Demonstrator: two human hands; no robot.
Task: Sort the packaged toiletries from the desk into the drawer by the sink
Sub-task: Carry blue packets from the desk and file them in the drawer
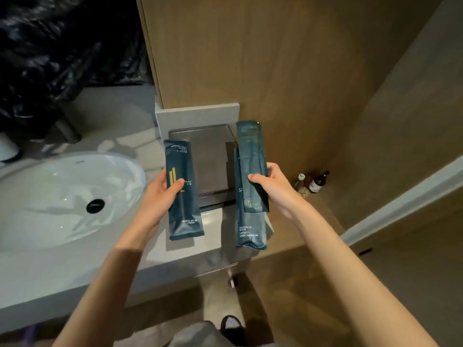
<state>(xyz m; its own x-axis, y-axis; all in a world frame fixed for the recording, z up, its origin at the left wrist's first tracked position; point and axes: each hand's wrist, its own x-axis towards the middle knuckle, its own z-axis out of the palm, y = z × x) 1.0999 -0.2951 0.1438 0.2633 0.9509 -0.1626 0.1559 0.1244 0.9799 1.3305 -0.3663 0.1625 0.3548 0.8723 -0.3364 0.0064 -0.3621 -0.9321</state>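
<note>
My left hand grips a dark teal packet marked DENTAL KIT by its left edge, thumb across the front. My right hand holds two or three overlapping dark teal packets of the same make, thumb on the front. Both sets hang upright over the grey counter, on either side of a dark glossy tray set in the counter by the wooden wall. No drawer shows open in this view.
A white oval sink with a black drain lies at the left. A black plastic bag fills the upper left. Small bottles stand on a wooden ledge at the right. Below are my legs and a slipper.
</note>
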